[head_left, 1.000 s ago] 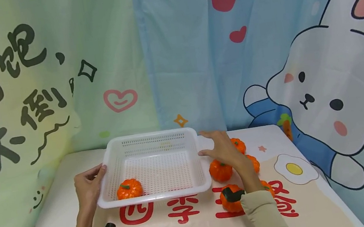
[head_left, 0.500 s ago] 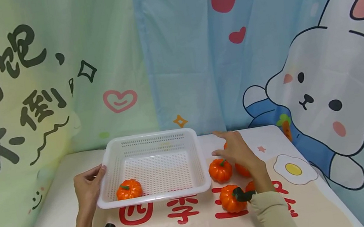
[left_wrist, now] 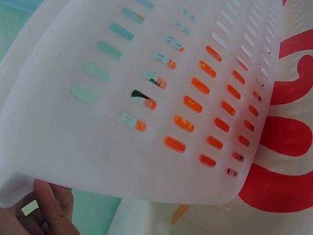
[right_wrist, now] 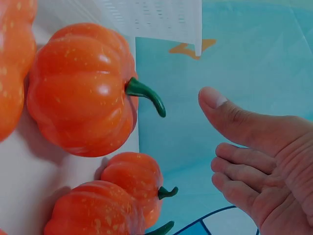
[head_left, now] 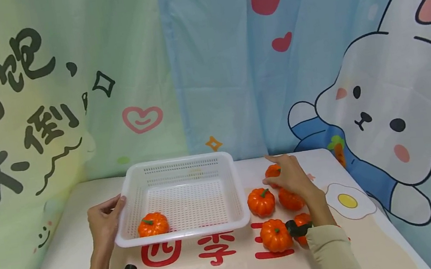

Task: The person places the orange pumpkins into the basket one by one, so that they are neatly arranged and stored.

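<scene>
A white perforated plastic basket [head_left: 184, 234] sits at the middle of the table, with one orange toy pumpkin [head_left: 152, 224] in its front left corner. My left hand [head_left: 104, 221] pinches the basket's left rim; in the left wrist view its fingers [left_wrist: 49, 205] show under the rim's corner. To the right, my right hand [head_left: 291, 178] hovers over the loose pumpkins, thumb and fingers spread apart, holding nothing. Nearest its thumb is the back pumpkin [head_left: 273, 173], partly covered by the hand. In the right wrist view a green-stemmed pumpkin [right_wrist: 83, 90] lies left of the thumb [right_wrist: 244, 125].
More pumpkins lie right of the basket: one beside its wall [head_left: 261, 203], another under my right wrist [head_left: 290, 199], and two nearer the front [head_left: 275, 235]. A printed cloth [head_left: 242, 260] covers the table. Behind it hangs a cartoon curtain [head_left: 216, 83].
My right hand has moved right, away from the basket's right rim, to over the back pumpkins. The left hand, the basket and the pumpkins stay where they were.
</scene>
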Demonstrator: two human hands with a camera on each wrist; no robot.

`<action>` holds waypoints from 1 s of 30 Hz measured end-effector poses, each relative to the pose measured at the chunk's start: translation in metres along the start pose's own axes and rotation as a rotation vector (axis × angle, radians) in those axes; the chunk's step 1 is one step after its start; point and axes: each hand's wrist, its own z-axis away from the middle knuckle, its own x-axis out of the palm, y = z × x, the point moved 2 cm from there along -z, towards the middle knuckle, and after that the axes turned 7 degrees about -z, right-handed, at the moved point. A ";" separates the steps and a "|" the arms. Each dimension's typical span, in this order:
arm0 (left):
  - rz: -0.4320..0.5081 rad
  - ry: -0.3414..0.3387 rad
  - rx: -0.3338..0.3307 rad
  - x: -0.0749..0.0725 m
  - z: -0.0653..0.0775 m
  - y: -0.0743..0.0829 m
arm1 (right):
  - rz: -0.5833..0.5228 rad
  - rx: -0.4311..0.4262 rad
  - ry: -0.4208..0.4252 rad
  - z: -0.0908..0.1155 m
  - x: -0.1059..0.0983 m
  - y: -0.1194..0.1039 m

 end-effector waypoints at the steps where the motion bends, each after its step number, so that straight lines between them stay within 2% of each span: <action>1: 0.001 0.001 0.002 0.000 0.000 0.000 | 0.003 -0.006 0.003 0.000 -0.001 0.002; 5: 0.006 0.002 0.002 0.001 -0.001 0.000 | 0.024 -0.011 0.000 -0.003 -0.002 0.008; 30: 0.004 0.006 0.003 0.000 0.000 0.002 | 0.042 0.112 -0.037 -0.008 -0.003 0.030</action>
